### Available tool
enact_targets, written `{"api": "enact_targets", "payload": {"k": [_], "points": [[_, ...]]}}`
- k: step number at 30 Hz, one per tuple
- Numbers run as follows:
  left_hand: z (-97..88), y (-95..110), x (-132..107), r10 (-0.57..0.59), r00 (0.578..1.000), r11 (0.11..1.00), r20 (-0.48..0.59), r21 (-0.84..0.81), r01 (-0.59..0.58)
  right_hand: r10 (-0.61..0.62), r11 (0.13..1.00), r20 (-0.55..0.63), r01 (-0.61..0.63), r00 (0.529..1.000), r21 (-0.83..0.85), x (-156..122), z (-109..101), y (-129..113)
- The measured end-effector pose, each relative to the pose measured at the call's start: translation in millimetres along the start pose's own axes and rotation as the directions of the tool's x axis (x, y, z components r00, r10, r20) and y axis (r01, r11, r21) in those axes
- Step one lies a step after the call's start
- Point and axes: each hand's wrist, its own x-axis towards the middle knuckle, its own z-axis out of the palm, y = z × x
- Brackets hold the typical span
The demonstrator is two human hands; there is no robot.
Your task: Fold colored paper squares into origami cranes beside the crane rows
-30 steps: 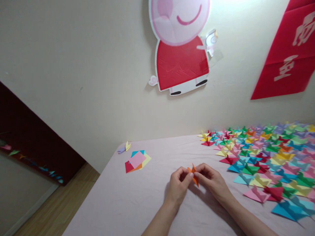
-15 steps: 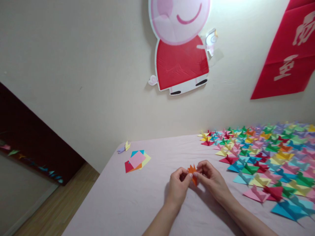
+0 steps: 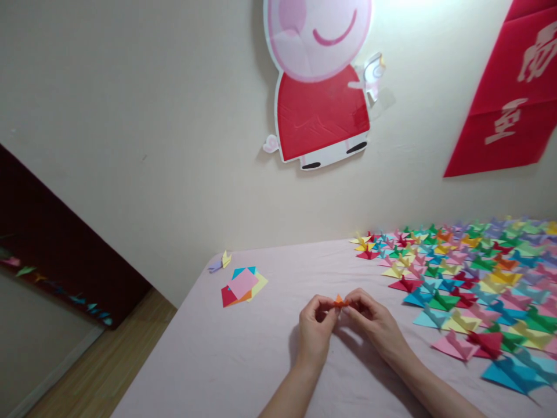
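A small folded orange paper (image 3: 339, 300) is held between both hands above the pale pink cloth. My left hand (image 3: 317, 325) pinches its left side between thumb and fingers. On the opposite side my right hand (image 3: 369, 316) pinches it the same way. One pointed tip sticks up in the middle, while the fingertips hide parts of its edges. To the left of my hands lies a loose pile of square paper sheets (image 3: 242, 283) in pink, yellow, blue, red and orange.
Rows of folded paper cranes (image 3: 474, 290) in many colours cover the table's right side. Two small folded papers (image 3: 225, 259), yellow and purple, lie at the far left corner. The cloth-covered table (image 3: 183, 360) meets a wall with a cartoon pig cutout (image 3: 322, 116) and a red banner (image 3: 500, 104).
The orange paper stood tall with several points and a tip hanging below; now it looks flatter and wider, with one point up. My fingers have shifted slightly around it.
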Motion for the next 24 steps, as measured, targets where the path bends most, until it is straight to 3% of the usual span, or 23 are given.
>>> {"api": "enact_targets", "payload": {"k": [7, 17, 24], "points": [[-0.7, -2.6, 0.7, 0.036, 0.999, 0.995, -0.022, -0.091, -0.038, 0.092, 0.981, 0.029, -0.095, 0.995, 0.166, -0.5, 2.3, 2.2], [-0.2, 0.0, -0.5, -0.044, 0.999, 0.994, -0.007, -0.098, 0.044, 0.113, 0.981, 0.000, -0.111, 0.994, 0.162, 0.3, 1.1, 5.3], [0.8, -2.5, 1.1, -0.084, 0.992, 0.991, -0.099, -0.113, 0.073, 0.120, 0.983, -0.010, -0.117, 0.993, 0.144, 1.4, -2.1, 17.9]]}}
